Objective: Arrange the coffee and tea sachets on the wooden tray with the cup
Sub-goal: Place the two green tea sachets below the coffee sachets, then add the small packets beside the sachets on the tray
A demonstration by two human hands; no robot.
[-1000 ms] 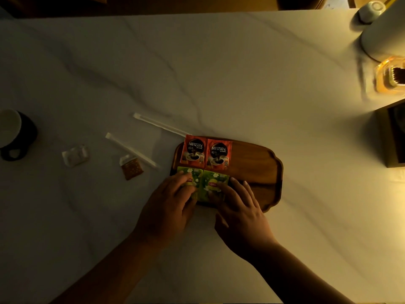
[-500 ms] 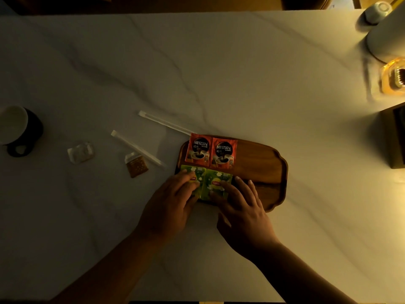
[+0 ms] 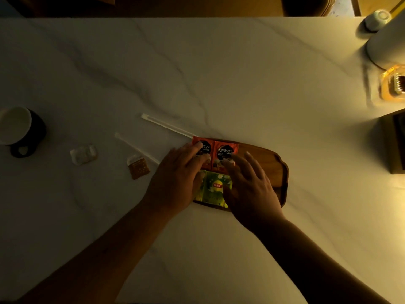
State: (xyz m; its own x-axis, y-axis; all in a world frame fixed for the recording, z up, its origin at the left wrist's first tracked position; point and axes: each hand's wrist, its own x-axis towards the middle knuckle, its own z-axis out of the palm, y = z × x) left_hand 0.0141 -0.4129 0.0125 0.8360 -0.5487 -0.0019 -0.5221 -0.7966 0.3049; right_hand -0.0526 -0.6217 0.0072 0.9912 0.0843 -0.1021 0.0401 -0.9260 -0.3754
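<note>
Left hand (image 3: 175, 178), right hand (image 3: 249, 185) spread flat | 2 coffee sachets (image 3: 226, 150) | 2 tea sachets (image 3: 215, 189) | 1 tray (image 3: 274, 170)

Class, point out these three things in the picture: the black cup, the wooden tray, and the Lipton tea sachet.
black cup (image 3: 32, 132), head view, on its dark outer wall.
wooden tray (image 3: 271, 170), head view, on its bare right part.
Lipton tea sachet (image 3: 217, 185), head view, on its logo.

Tray (image 3: 271, 165) on bench (image 3: 219, 73); coffee sachets (image 3: 226, 150) at its 12 o'clock half, tea sachets (image 3: 215, 187) at 6. Cup (image 3: 19, 130) far at tray's 9 o'clock, sticks (image 3: 166, 127) between.
</note>
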